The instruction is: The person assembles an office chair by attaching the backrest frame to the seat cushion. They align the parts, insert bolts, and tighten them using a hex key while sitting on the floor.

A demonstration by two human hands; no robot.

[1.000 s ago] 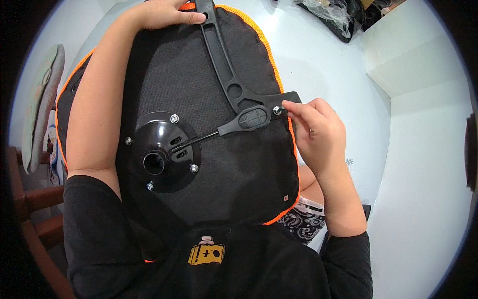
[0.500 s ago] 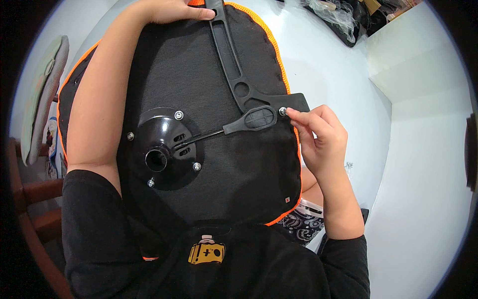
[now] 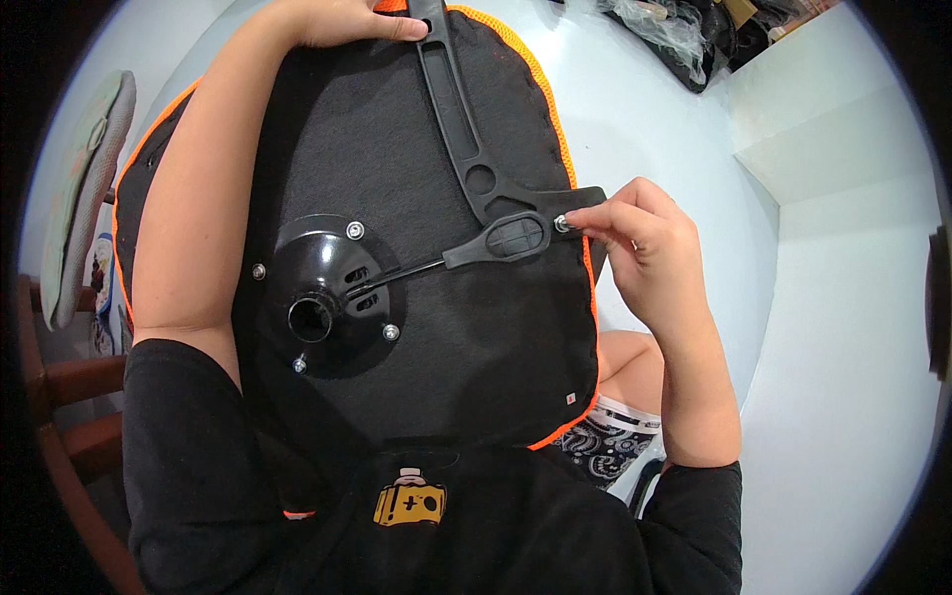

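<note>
right hand (image 3: 650, 243) has shifted slightly, grip pinched on silver bolt (image 3: 561, 224) at near end of black bracket (image 3: 457, 104), could skid off if pushed sideways; left hand (image 3: 337, 22) grip cropped, can't tell.

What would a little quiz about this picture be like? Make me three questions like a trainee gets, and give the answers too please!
1. How many silver bolts show around the round black plate?

2. True or false: the left hand is lying flat over that plate.

3. Where are the fingertips of the right hand?
A) Inside the tube in the middle of the plate
B) At the shiny bolt on the wide end of the black bracket
C) On the yellow picture on the black shirt

Key:
1. Four.
2. False: it is at the top of the picture, with its thumb at the bracket.
3. B.
</note>
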